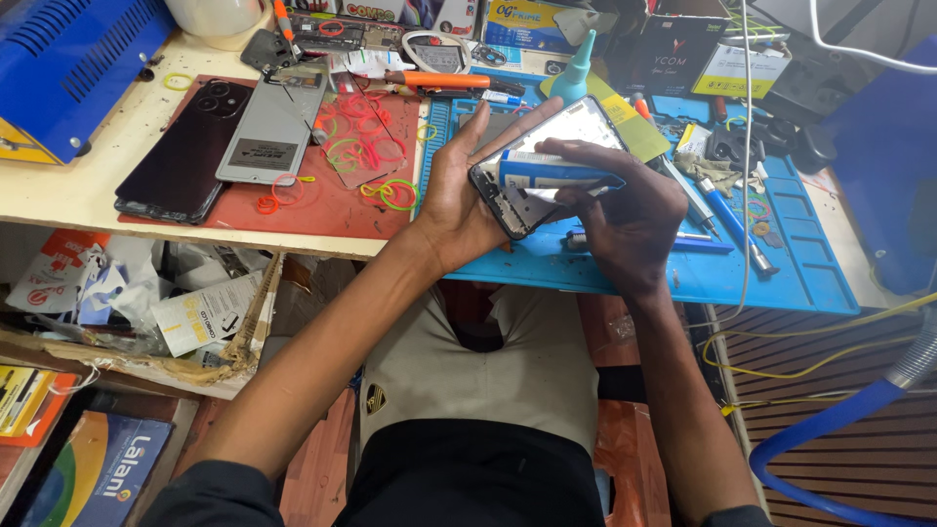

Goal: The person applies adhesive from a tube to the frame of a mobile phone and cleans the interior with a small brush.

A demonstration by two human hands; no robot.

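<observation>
Over the blue repair mat (pixel 781 263), the left hand (pixel 459 190) is cradling an opened phone (pixel 547 166) from its 9 o'clock side, fingers wrapping the edge. Right hand (pixel 625 210) is sitting at 4 o'clock — fingers pinching a white-and-blue battery (pixel 556 171) against the phone's back. Rubber bands (pixel 361 146) are lying at 9 o'clock on the red mat (pixel 322 210).

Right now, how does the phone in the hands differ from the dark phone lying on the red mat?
The opened phone is held tilted above the blue mat by the left hand, while the dark phone lies flat and untouched on the red mat. The opened phone shows its insides, with the right hand on a blue-and-white battery; the dark phone is closed. Both are slim rectangles.
</observation>
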